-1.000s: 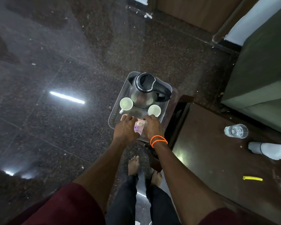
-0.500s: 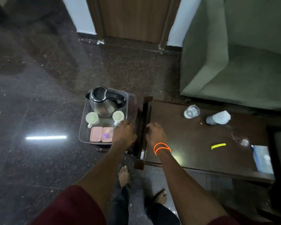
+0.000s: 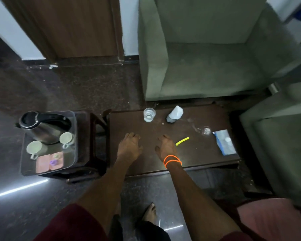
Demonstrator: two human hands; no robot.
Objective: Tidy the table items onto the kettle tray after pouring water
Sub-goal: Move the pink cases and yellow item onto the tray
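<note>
A clear kettle tray (image 3: 73, 136) stands on a small dark stand at the left. It holds a steel kettle (image 3: 42, 127), two white cups (image 3: 35, 148) (image 3: 66, 137) and pink sachets (image 3: 49, 162). On the dark coffee table (image 3: 189, 157) stand a clear glass (image 3: 149, 114), a white plastic bottle (image 3: 175, 114) lying tilted, a yellow stick (image 3: 182, 141), a small clear lid (image 3: 206, 130) and a blue packet (image 3: 224, 144). My left hand (image 3: 129, 147) and my right hand (image 3: 166, 146) hover over the table's near left part, fingers relaxed, holding nothing.
A green armchair (image 3: 207, 54) stands behind the table and another green seat (image 3: 281, 136) at the right. A wooden door (image 3: 73, 26) is at the back left. The floor is dark polished stone. A pink cushion (image 3: 271, 221) lies at the lower right.
My hands have left the tray and moved right over the coffee table. The view has swung right, so the tray now sits at the left.
</note>
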